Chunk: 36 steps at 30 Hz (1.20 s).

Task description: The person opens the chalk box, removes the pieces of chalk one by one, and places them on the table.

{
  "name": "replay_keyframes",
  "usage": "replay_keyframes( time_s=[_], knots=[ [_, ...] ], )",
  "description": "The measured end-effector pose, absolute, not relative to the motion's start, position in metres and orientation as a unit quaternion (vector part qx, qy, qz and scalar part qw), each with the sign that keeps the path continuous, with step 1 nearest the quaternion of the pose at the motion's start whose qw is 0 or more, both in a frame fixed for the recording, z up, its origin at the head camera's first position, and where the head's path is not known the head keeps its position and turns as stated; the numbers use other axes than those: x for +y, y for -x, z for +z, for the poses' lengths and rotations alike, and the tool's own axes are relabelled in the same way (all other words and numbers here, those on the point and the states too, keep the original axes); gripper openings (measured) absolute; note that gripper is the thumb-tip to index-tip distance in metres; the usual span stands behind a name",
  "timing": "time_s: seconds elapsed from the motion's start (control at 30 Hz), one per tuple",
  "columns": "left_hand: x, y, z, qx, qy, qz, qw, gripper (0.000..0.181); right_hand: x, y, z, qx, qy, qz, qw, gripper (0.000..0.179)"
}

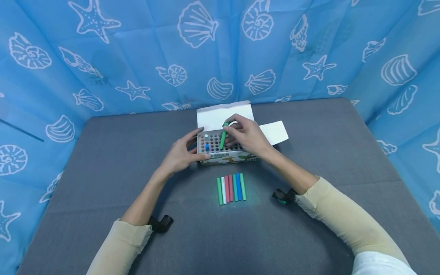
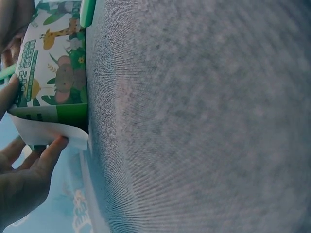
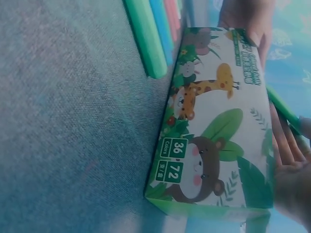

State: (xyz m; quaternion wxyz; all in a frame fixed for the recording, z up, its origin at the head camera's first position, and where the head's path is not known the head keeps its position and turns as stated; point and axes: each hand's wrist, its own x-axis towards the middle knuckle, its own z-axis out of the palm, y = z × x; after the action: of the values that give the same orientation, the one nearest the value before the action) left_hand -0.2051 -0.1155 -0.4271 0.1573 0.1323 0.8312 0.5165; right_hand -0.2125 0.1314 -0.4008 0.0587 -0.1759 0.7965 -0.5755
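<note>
A chalk box (image 1: 228,157) with cartoon animals printed on its front stands on the table, its white lid (image 1: 225,114) folded back. Inside it is a grey tray full of holes; a white chalk (image 1: 206,136) and a blue chalk (image 1: 207,146) stand in holes at the left. My left hand (image 1: 180,152) grips the box's left end, thumb at the front edge and fingers behind. Above the tray my right hand (image 1: 249,137) pinches a tilted green chalk (image 1: 223,136) by its upper part. That chalk's lower end is at the holes; whether it is inside one I cannot tell.
In front of the box several green, white, red and blue chalk sticks (image 1: 231,188) lie side by side on the grey tabletop (image 1: 154,244). A white side flap (image 1: 275,132) sticks out to the box's right. Behind the table hangs a blue shell-patterned curtain (image 1: 144,49).
</note>
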Motion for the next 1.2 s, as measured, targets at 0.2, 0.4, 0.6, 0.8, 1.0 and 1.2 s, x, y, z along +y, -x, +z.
replay_keyframes(
  time_s=[0.2,0.4,0.6,0.8,1.0,1.2],
  knots=[
    [-0.116,0.205,-0.429,0.827,-0.130,0.524,0.156,0.086,0.142,0.205,-0.397,0.788,0.166,-0.590,0.050,0.027],
    [-0.116,0.204,-0.427,0.832,-0.125,0.517,0.156,0.086,0.155,0.194,-0.395,0.792,0.157,-0.588,0.053,0.029],
    [-0.115,0.204,-0.428,0.828,-0.126,0.523,0.155,0.087,0.166,0.185,-0.391,0.793,0.154,-0.588,0.049,0.026],
    [-0.116,0.204,-0.429,0.825,-0.129,0.530,0.151,0.088,0.175,0.175,-0.393,0.802,0.145,-0.577,0.061,0.026],
    [-0.115,0.205,-0.429,0.826,-0.123,0.530,0.150,0.091,0.182,0.167,-0.396,0.797,0.141,-0.582,0.078,0.027],
    [-0.115,0.205,-0.429,0.827,-0.116,0.529,0.152,0.093,0.187,0.158,-0.400,0.799,0.143,-0.576,0.096,0.028]
  ],
)
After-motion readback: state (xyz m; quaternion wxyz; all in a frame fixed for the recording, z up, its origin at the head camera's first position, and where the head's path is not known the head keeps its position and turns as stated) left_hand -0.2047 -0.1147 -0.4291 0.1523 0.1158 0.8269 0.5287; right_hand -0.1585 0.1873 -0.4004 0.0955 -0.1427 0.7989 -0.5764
